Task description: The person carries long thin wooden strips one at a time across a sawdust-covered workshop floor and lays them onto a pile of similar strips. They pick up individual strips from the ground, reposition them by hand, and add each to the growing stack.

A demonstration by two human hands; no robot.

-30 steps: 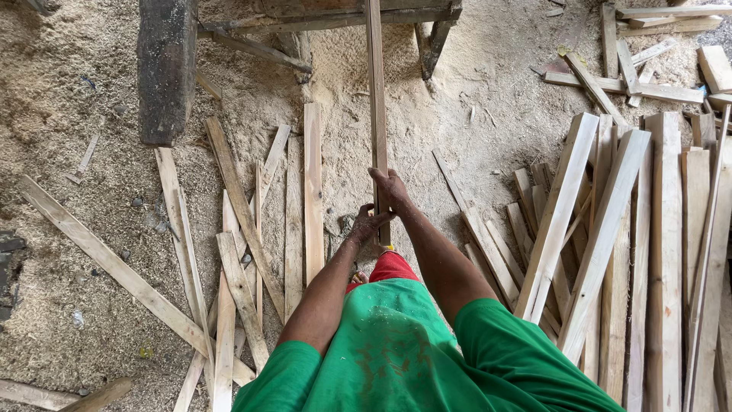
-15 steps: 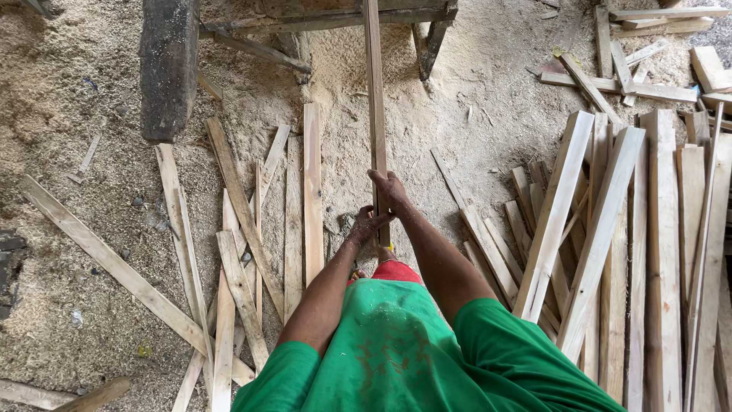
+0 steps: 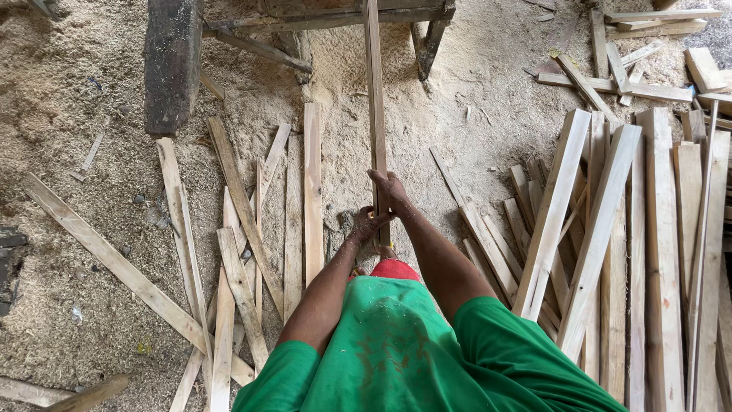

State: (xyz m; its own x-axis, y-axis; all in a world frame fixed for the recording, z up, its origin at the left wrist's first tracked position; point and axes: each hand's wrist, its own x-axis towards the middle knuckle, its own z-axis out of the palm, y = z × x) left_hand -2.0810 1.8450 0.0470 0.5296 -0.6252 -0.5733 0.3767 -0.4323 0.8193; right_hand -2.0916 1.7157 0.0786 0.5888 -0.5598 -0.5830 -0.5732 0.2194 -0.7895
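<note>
- A long, narrow strip of pale sawn wood (image 3: 374, 99) is held lengthwise, running from the hands up to the dark wooden bench frame (image 3: 335, 15) at the top edge of the sawdust-covered floor (image 3: 76, 99).
- The right hand (image 3: 391, 192) is clamped on the strip's near end; the left hand (image 3: 369, 226) is closed on it just behind – the two nearly touching.
- Loose pale wooden offcut slats (image 3: 305, 191) lie on the floor left of the arms; a stack of thicker pale timber battens (image 3: 648, 244) lies at the right edge.
- Likely risks: the thin strip could flex or twist in so short a grip, and splinters could be driven into bare palms – the scattered slats could also cause a trip.
</note>
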